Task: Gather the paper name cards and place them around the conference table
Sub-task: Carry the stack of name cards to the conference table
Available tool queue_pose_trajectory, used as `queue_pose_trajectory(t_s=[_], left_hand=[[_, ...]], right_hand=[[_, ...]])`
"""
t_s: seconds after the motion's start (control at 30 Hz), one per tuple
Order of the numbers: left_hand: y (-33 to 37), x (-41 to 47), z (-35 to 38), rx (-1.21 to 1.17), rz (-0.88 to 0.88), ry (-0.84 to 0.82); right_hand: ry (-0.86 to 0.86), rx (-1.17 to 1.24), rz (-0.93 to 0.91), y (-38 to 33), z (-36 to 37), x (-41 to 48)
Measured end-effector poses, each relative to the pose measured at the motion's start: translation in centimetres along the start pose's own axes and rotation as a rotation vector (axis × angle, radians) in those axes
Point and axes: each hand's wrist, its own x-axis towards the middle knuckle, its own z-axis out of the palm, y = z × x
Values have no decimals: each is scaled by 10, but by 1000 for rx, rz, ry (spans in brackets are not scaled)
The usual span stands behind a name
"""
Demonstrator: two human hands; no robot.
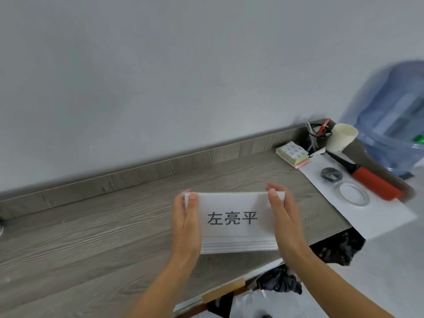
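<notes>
Both hands grip a stack of white paper name cards (236,222) above the grey wood-grain counter (91,237). The left hand (187,226) clasps the stack's left edge, thumb on the top card; the right hand (283,216) clasps the right edge the same way. The top card faces the camera and bears three dark printed characters. Several card edges show layered along the bottom of the stack. At the counter's far right end lie a white sheet (358,203), a red-handled tool (369,180), a paper cup (341,138), a pad of sticky notes (292,154) and two rings of tape. A blue water jug (394,115) stands beyond, blurred
</notes>
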Motion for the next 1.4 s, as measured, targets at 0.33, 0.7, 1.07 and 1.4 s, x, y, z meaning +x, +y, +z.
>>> queue_pose_trajectory(t_s=[0.33,0.7,1.07,1.4], left_hand=[[19,-101,65,54,-68,-382],[-16,-299,208,238,-174,-904],[-47,-469,355,378,-186,-1370],[-73,-618,510,532,-119,-1801]], right_hand=[[434,55,113,21,-124,-103],[869,198,254,80,-326,-264],[1271,310,327,125,-484,-376],[1699,338,402,145,-612,-434]])
